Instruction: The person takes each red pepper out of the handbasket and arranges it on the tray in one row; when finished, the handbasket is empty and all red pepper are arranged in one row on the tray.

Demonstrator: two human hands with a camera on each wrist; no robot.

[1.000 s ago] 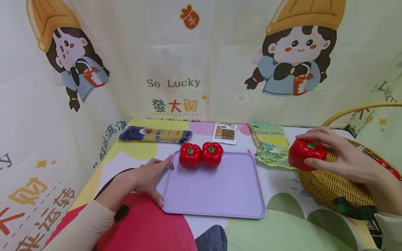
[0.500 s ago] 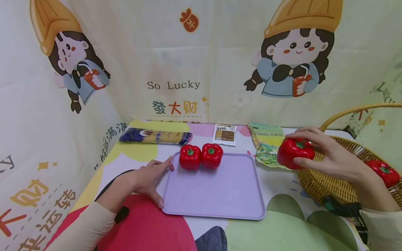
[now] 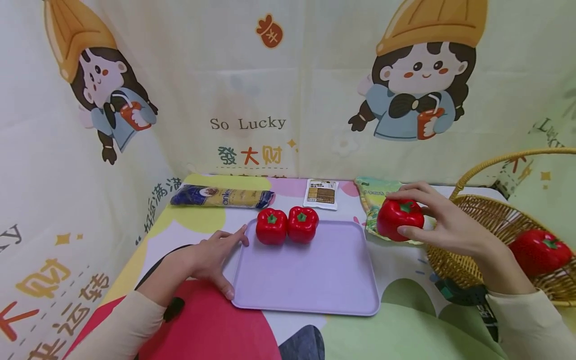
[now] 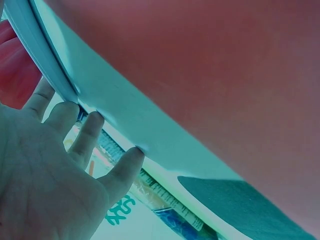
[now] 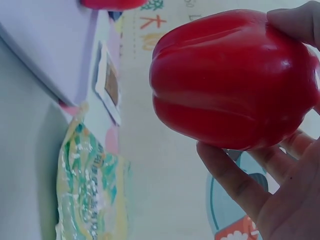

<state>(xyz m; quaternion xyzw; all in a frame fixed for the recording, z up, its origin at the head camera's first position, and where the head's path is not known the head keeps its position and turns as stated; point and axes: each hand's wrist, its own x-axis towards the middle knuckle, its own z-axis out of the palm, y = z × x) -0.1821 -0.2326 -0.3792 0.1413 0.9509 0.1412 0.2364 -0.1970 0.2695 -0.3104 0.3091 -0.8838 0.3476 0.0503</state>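
My right hand grips a red bell pepper between thumb and fingers, held up right of the tray. In the right wrist view this bell pepper fills the upper right, its smooth lobed side showing. A lilac tray lies on the table, with two red bell peppers side by side at its back left. My left hand rests at the tray's left edge, thumb near the front corner and fingers spread toward the back corner. The left wrist view shows its fingers extended against the table surface.
At the right stands a wicker basket with a tall handle and another red bell pepper in it. Along the back lie a blue-and-yellow packet, a small white packet and a green-yellow bag. A printed cloth hangs behind.
My right hand has carried the bell pepper leftward from over the basket's edge to in front of the green-yellow bag. The bell pepper in the basket shows more fully. My left hand stays put.
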